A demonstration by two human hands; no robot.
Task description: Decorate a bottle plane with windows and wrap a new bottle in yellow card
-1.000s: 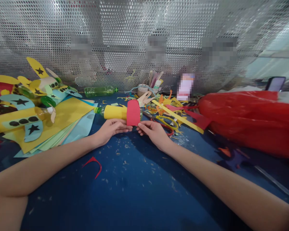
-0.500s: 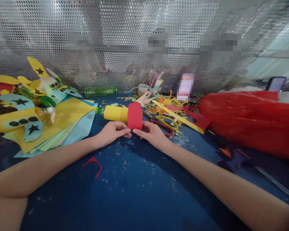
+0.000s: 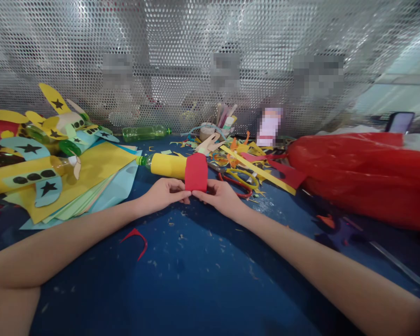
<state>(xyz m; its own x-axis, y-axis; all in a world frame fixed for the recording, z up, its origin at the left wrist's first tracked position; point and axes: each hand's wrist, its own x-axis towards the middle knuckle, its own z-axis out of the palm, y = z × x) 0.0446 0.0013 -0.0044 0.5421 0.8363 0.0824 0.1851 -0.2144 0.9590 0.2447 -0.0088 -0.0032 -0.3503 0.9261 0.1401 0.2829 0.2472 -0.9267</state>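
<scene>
Both my hands pinch the near edge of a red paper piece point(image 3: 196, 171) with a rounded far end. My left hand point(image 3: 166, 191) grips its lower left corner between thumb and fingers. At the lower right corner my right hand point(image 3: 220, 192) does the same, thumbs almost meeting. Just behind lies a green plastic bottle point(image 3: 146, 161) on its side, wrapped in yellow paper point(image 3: 168, 165); the red piece hides its right end. A curved red paper scrap point(image 3: 136, 236) rests on the blue table point(image 3: 182, 289) nearer to me.
Bottle planes point(image 3: 31, 173) and stacked coloured paper point(image 3: 101, 163) fill the left. Behind are a green bottle point(image 3: 145, 133) and a cup point(image 3: 210, 133) with sticks. Scissors point(image 3: 245, 178), paper scraps and a red plastic bag point(image 3: 357, 172) occupy the right, before a perforated metal screen point(image 3: 182, 56).
The red paper's far end has come down slightly towards me, and its surface now looks flatter. Both hands have shifted a little nearer, keeping their pinch. The bottle stays put.
</scene>
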